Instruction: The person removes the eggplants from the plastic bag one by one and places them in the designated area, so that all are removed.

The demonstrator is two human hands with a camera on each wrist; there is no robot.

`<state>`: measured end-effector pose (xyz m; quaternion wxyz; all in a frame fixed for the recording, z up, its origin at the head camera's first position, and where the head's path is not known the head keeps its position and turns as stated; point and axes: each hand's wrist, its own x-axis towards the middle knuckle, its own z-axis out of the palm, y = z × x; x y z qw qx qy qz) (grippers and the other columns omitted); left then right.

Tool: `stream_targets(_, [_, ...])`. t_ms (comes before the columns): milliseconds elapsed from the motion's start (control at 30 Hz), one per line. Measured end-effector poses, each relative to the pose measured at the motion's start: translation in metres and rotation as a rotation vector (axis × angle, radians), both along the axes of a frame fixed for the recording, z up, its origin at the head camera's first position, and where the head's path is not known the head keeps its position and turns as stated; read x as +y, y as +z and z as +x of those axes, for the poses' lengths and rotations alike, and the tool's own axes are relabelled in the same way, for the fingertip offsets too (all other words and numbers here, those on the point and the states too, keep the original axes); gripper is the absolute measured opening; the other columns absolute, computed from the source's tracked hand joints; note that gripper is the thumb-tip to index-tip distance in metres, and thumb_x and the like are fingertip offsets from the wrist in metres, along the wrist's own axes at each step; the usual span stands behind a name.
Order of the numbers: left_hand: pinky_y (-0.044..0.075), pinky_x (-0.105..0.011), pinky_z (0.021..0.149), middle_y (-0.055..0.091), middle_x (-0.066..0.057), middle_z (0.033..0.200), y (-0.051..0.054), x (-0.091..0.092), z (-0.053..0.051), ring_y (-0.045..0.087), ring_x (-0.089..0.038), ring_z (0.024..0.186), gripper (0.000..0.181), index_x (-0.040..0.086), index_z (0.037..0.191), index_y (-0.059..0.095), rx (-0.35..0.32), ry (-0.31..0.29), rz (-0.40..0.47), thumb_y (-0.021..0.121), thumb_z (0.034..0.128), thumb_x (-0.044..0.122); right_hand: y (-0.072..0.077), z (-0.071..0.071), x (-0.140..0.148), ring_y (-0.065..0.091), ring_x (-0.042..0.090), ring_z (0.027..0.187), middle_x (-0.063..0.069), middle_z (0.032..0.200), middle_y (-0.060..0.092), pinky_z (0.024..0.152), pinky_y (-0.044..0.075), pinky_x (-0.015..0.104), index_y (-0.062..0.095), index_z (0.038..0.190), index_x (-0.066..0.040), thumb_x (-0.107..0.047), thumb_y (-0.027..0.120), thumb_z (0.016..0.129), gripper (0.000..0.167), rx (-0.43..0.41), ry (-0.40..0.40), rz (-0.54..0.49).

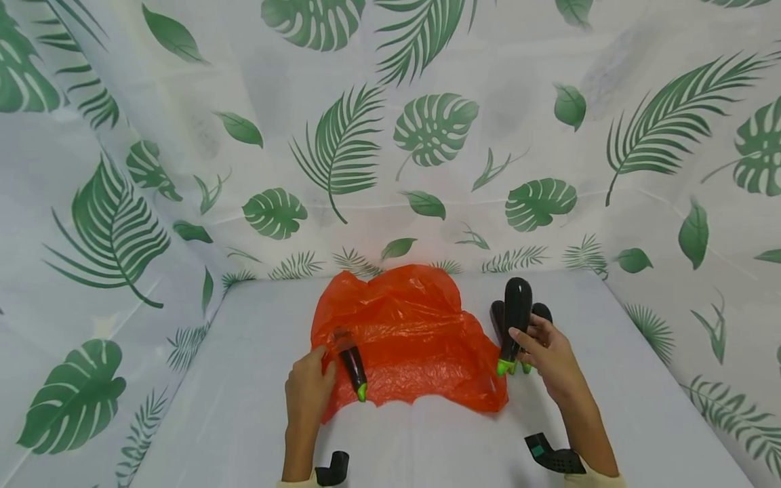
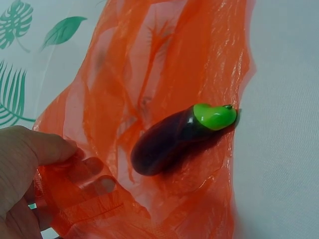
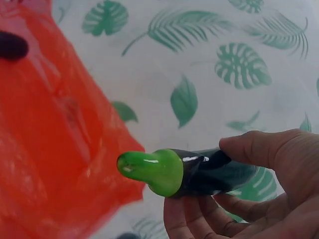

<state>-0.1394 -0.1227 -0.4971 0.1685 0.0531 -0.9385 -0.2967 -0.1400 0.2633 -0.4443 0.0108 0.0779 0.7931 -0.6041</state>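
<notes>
A red plastic bag (image 1: 415, 318) lies spread on the table. My left hand (image 1: 308, 386) pinches its left edge, with fingertips showing through the thin film in the left wrist view. Close to that hand, an eggplant (image 1: 354, 368) with a bright green stem end (image 2: 215, 117) lies at the bag; its far end looks covered by film in the head view. Above the bag's right edge, my right hand (image 1: 552, 356) holds another eggplant (image 1: 518, 312) between thumb and fingers, green stem (image 3: 159, 169) toward the bag.
Behind the held eggplant, two more eggplants, one at left (image 1: 497, 317) and one at right (image 1: 541, 311), are partly hidden on the white table (image 1: 256, 339). A leaf-patterned cloth (image 1: 366, 169) hangs along the table's back and sides.
</notes>
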Motion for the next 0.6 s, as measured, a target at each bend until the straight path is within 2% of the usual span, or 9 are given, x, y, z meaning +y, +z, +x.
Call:
stream_targets(133, [0.036,-0.026,0.051,0.055,-0.002,0.065,0.0,0.0,0.0,0.045,-0.015,0.056,0.006,0.01,0.085,0.062,0.007,-0.002,-0.002,0.068,0.0865,0.01,-0.006,-0.003,0.018,0.052,-0.013,0.089,0.025,0.146,0.036,0.082,0.054,0.021,0.017,0.152,0.002,-0.041,0.056,0.097,0.08,-0.042,-0.055,-0.014])
stream_targets(333, [0.036,-0.026,0.05,0.057,-0.003,0.066,0.0,-0.001,0.0,0.045,-0.015,0.055,0.005,0.008,0.09,0.065,-0.001,-0.005,-0.007,0.068,0.087,0.01,-0.02,-0.011,0.043,0.051,0.003,0.105,0.023,0.151,0.033,0.087,0.054,0.029,0.018,0.154,-0.003,-0.044,0.056,0.095,0.082,-0.118,-0.166,-0.014])
stream_targets(433, [0.036,-0.026,0.05,0.056,-0.003,0.065,-0.001,-0.001,0.0,0.045,-0.014,0.054,0.006,0.007,0.091,0.065,-0.005,-0.005,-0.01,0.068,0.087,0.01,-0.029,-0.015,0.054,0.052,0.0,0.099,0.022,0.149,0.035,0.083,0.055,0.026,0.02,0.154,-0.003,-0.043,0.057,0.095,0.08,-0.119,-0.205,-0.007])
stream_targets(533, [0.035,-0.026,0.05,0.054,-0.002,0.063,-0.001,-0.001,0.0,0.044,-0.014,0.054,0.006,0.007,0.091,0.064,-0.009,-0.002,-0.017,0.068,0.087,0.011,-0.036,-0.019,0.066,0.05,-0.008,0.087,0.022,0.148,0.035,0.073,0.054,0.017,0.019,0.154,-0.003,-0.042,0.057,0.095,0.08,-0.13,-0.237,-0.028])
stream_targets(600, [0.035,-0.026,0.05,0.054,-0.002,0.063,-0.001,-0.001,0.0,0.044,-0.014,0.054,0.006,0.007,0.091,0.065,-0.005,-0.003,-0.019,0.068,0.087,0.01,-0.04,-0.022,0.072,0.049,-0.009,0.085,0.023,0.148,0.035,0.067,0.052,0.013,0.019,0.155,-0.004,-0.042,0.057,0.095,0.08,-0.147,-0.266,-0.037])
